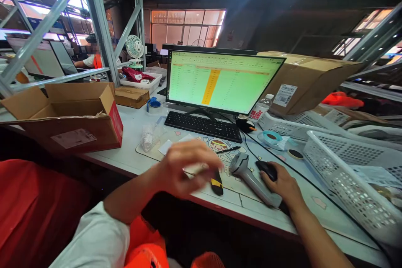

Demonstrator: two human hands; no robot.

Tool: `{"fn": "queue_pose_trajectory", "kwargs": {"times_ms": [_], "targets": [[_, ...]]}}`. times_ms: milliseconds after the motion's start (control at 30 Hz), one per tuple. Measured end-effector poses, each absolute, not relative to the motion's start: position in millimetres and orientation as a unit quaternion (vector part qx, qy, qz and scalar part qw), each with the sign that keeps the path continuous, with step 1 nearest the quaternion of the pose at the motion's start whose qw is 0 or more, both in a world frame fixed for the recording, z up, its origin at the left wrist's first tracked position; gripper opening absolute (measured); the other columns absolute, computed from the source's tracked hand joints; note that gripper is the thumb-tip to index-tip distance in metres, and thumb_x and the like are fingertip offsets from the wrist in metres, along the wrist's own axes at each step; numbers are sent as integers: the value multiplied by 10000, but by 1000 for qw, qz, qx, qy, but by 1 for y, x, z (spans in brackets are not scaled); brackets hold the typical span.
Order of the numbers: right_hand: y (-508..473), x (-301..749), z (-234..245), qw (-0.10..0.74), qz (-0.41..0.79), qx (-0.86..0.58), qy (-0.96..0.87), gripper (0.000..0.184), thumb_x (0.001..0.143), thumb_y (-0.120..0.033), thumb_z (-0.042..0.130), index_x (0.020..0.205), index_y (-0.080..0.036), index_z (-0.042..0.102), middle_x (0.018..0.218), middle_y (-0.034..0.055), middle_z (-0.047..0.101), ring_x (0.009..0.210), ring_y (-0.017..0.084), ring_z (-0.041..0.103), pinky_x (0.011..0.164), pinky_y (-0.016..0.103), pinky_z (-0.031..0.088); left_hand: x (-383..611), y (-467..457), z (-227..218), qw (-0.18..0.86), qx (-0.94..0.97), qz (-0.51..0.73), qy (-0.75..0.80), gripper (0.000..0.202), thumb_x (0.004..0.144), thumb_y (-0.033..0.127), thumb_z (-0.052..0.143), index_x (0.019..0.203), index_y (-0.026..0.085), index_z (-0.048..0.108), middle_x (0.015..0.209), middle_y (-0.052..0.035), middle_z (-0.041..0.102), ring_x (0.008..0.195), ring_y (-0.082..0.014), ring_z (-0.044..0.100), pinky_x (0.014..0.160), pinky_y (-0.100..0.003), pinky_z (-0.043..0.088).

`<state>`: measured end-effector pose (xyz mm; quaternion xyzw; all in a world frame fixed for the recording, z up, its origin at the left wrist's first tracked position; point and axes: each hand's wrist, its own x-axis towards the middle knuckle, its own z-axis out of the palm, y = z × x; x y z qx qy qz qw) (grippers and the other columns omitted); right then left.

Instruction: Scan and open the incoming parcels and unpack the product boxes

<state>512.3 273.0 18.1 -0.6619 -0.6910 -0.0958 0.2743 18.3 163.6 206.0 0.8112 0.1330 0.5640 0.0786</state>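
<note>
My left hand (190, 167) is raised above the desk's front edge, a little blurred, with its fingers bent and the thumb apart from them. Nothing shows in its grasp. Just beyond it lies a black and yellow utility knife (216, 185), partly covered by the fingers. My right hand (284, 186) rests over a black computer mouse (267, 170), fingers wrapped on it. A grey barcode scanner (256, 182) lies between the two hands. Behind them are a black pen (228, 149), a black keyboard (203, 126) and a lit monitor (222, 81) showing a spreadsheet.
An open cardboard box (63, 121) stands at the left. White plastic baskets (348, 180) and a big carton (298, 79) fill the right side. A cable (301, 171) crosses the desk. Tape rolls (154, 105), a bottle (261, 106) and clear plastic packaging (147, 139) lie around the keyboard.
</note>
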Motion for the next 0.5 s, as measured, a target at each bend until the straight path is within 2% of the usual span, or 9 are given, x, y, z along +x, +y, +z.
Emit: {"fn": "queue_pose_trajectory", "kwargs": {"times_ms": [67,133,200,233,300,400,500], "targets": [[272,509,21,288,-83,-658,-691,632,873,-643,465,1280,-176,586,1284,199,672,1166,386,661,933,551,553,-8,198,185,0,761,549,345,196,1000,325,561,1134,218,655,1087,-82,730,1052,-239,669,961,-398,542],[269,505,24,311,-66,-660,-681,662,865,-665,481,1286,-167,595,1295,216,664,1189,390,648,994,561,526,-41,229,152,-20,678,411,610,476,935,419,669,1339,176,603,1374,-161,636,1278,-361,562,1077,-506,472],[265,501,27,339,-50,-677,-652,675,844,-685,504,1280,-180,608,1310,229,655,1200,395,637,1034,559,503,-71,251,118,18,615,253,746,725,890,515,709,1467,120,514,1454,-228,566,1333,-445,509,1081,-571,451],[264,499,29,352,-43,-688,-633,674,835,-689,514,1276,-189,615,1311,235,654,1196,397,636,1040,555,497,-83,257,103,29,601,203,773,735,899,523,690,1468,94,511,1434,-249,572,1332,-454,510,1077,-569,452],[264,494,39,378,-34,-701,-604,663,833,-683,524,1282,-204,621,1320,246,647,1188,396,635,1032,543,495,-100,263,85,35,595,167,786,595,953,468,600,1389,65,570,1343,-257,620,1296,-424,552,1061,-519,472],[258,476,74,436,-60,-682,-585,670,835,-682,534,1262,-175,631,1286,284,643,1180,412,627,1032,584,479,-107,256,85,33,610,188,769,418,991,389,495,1243,95,650,1252,-214,676,1231,-355,616,1028,-429,504],[221,432,124,468,-61,-607,-639,662,845,-660,571,1228,-124,633,1227,285,649,1174,425,617,1015,660,471,-91,231,100,44,661,243,709,414,968,394,485,1214,111,662,1189,-166,717,1149,-315,667,989,-391,536]]}}
